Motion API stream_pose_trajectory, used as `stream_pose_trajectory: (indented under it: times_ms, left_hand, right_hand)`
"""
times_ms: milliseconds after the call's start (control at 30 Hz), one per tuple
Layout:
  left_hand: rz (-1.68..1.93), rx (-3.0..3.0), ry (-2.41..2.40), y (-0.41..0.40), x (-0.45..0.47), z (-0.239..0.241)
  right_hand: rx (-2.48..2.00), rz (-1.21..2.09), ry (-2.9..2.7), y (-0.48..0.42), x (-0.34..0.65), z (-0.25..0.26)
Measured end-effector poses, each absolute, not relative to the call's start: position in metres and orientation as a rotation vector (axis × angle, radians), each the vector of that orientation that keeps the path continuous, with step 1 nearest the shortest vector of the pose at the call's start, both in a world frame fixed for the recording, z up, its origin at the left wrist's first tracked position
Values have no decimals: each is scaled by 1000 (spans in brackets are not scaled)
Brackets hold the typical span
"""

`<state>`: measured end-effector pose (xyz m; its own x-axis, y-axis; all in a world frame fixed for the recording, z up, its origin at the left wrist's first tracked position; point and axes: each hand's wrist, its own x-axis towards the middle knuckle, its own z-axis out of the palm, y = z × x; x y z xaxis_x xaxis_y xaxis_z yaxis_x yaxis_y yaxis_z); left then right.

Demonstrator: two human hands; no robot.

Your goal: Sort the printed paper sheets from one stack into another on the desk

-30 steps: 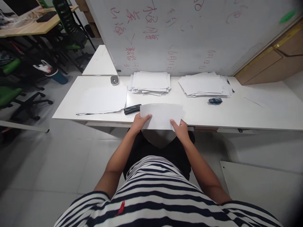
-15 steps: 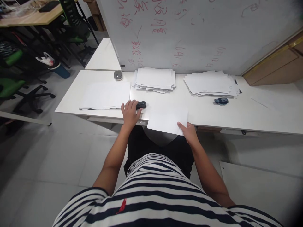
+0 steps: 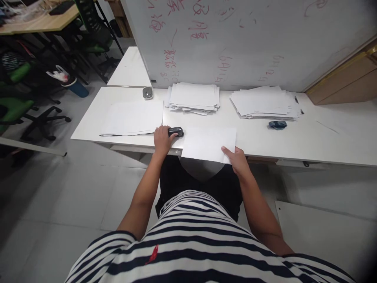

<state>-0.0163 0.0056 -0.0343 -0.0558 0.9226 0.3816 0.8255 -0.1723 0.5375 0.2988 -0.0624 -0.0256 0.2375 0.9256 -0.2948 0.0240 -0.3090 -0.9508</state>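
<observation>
Since the left grip [image 3: 162,141] has been moved from the paper [image 3: 206,142] and closed on the stapler [image 3: 177,132], the paper is clamped by the right grip [image 3: 239,160] alone, over the near edge of the counter [image 3: 265,141], so both things seem to be readied.

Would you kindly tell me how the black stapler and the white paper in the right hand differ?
Colour: the stapler is black, the paper white. Shape: the stapler is narrow and thick, the paper broad and thin. Hold: the left hand grasps the stapler, hiding one end, while the right hand pinches the paper near a corner. Shared: each is in one hand, near the front edge of the desk.
</observation>
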Motion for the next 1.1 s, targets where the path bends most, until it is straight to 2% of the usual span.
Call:
stream_pose_trajectory:
  times_ms: [533,700,800,967,1100]
  left_hand:
    - [977,2092,1883,0,-18,-31]
    - [778,2087,1943,-6,-15,-8]
    - [629,1995,1958,-3,-15,15]
    - [788,1894,1969,25,-7,42]
    - [753,1937,1891,57,8,41]
  right_hand:
    - [-1534,1362,-1019,-57,261,-37]
    - [-1567,1374,-1045,-55,262,-37]
    - [-1601,1321,-1125,-52,265,-35]
    - [-1691,1103,-1311,-48,267,-28]
    - [-1699,1084,-1309,-47,267,-31]
